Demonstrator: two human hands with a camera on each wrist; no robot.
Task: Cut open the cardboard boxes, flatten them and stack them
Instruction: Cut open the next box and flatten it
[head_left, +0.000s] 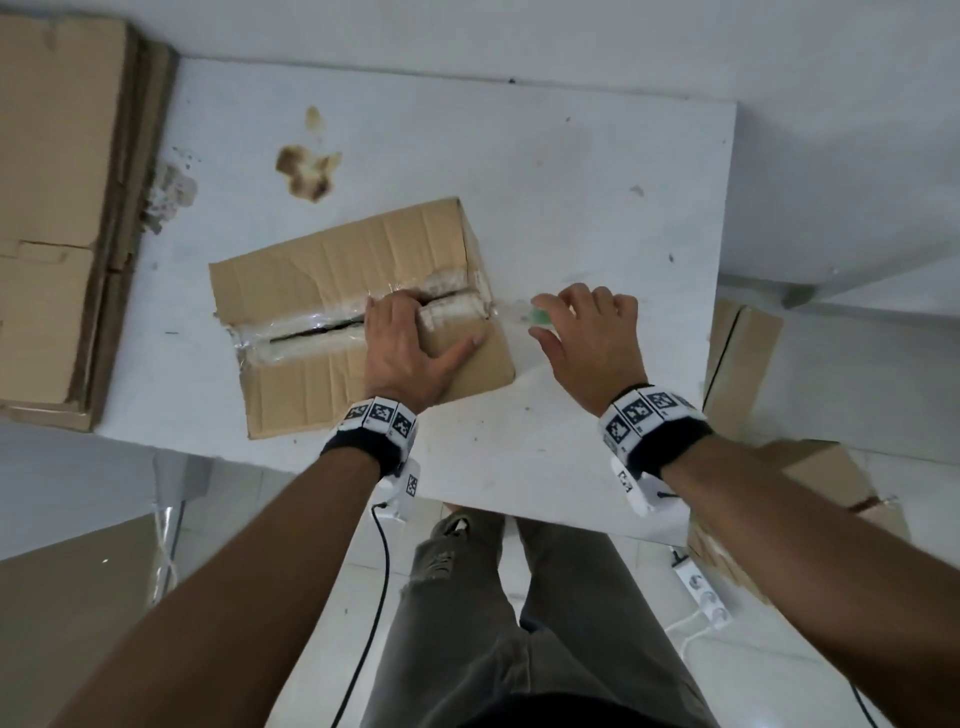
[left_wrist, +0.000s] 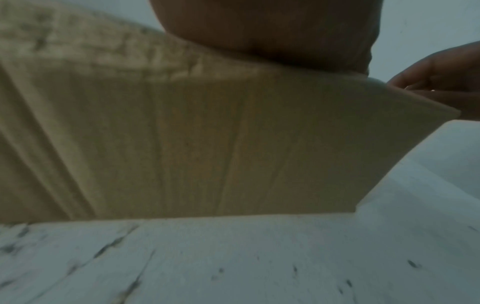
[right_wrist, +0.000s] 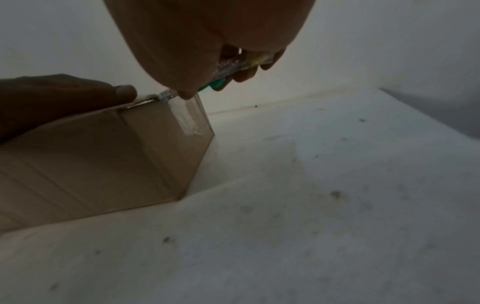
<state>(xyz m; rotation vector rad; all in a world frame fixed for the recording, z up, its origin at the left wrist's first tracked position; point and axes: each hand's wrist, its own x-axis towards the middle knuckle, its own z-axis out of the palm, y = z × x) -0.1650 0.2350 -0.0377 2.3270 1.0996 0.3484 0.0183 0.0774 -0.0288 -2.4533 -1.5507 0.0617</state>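
Observation:
A brown cardboard box (head_left: 322, 291) lies on the white table (head_left: 571, 182), and the taped seam along its top is slit open. My left hand (head_left: 410, 343) presses palm-down on the box's right end, fingertips at the seam and thumb spread along the near flap. Just off the box's right edge, my right hand (head_left: 582, 332) grips a clear cutter with a green part (head_left: 537, 316). In the right wrist view the cutter (right_wrist: 228, 67) points at the taped top corner of the box (right_wrist: 103, 154). The left wrist view shows the box's side (left_wrist: 207, 144) up close.
Flattened cardboard is stacked (head_left: 57, 208) at the table's left end. More boxes (head_left: 743, 358) stand on the floor to the right, beside a white power strip (head_left: 701, 592). A brown stain (head_left: 306, 171) marks the table behind the box. The table's front edge is near my legs.

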